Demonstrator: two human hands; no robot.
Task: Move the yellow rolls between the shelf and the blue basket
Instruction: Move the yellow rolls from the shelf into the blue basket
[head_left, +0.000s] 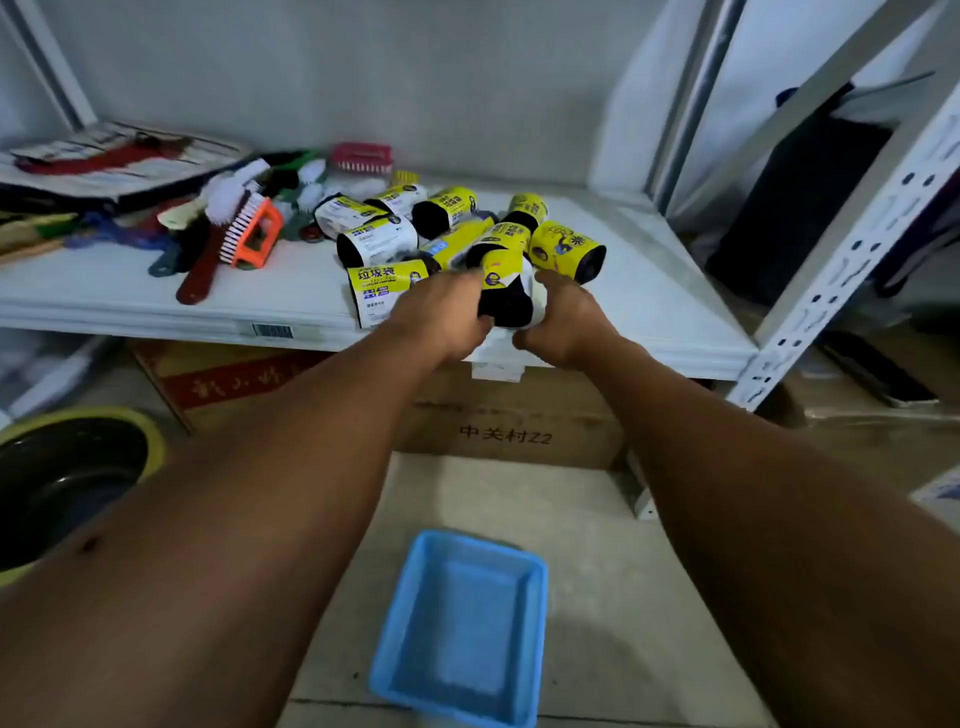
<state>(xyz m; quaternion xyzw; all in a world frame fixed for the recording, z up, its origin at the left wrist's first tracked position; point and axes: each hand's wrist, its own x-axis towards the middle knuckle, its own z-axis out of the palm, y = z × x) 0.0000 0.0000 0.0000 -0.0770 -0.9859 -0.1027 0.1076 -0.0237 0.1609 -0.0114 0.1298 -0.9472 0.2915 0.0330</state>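
Both hands at the front edge of the white shelf (649, 291), closed together around one roll of black bin bags (506, 291) with a yellow label: left hand (441, 317) wrapped round its left side, right hand (566, 322) cupping its right side. Held just above the shelf lip, in front of the heap of yellow-labelled rolls (457, 228) lying jumbled farther back on the shelf. Judged to be the pick-up step of a shelf-to-basket transfer, since the blue basket (535, 577) sits with nothing in it on the floor well below the shelf, directly under the forearms. Next move likely calls for drawing the roll back clear of the shelf edge and lowering it straight down into the basket, perhaps handing it to one hand. Left of the heap on the shelf, scrubbing brushes, among them an orange-backed brush (254, 234). Beneath the shelf, a cardboard box (519, 426) standing behind the basket; little else across the downward path.
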